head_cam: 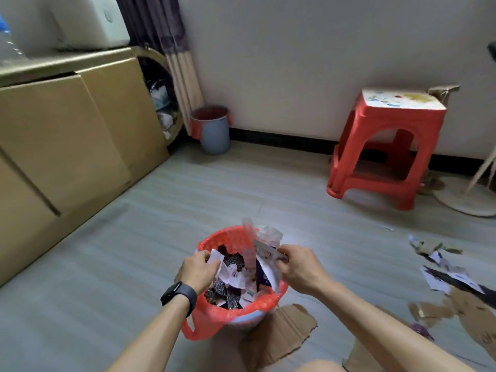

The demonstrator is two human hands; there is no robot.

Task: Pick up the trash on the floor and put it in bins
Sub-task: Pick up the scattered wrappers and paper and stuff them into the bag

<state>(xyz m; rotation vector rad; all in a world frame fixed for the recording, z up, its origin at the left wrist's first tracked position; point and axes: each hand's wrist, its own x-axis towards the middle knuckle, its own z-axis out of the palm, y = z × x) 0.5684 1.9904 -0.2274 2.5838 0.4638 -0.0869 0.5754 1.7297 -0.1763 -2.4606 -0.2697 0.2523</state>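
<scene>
Gripping white scraps [214, 260] in the left hand [200, 269] and pinching a wrapper [264, 255] in the right hand [300, 267], apart, over opposite rims of the red-lined bin [257, 302] crammed with paper. Further right on the floor [188, 197], more trash [436, 280] beside cardboard [472, 304]; beyond, 1 stool [386, 146] and a 2nd bin [214, 132] by the wall [295, 63].

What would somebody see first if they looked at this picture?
Probably the bin with its bright red bag, low in the middle, stuffed with paper scraps, which the left hand and right hand both grip. A red stool stands by the wall on the right, with torn cardboard on the floor nearer us.
</scene>
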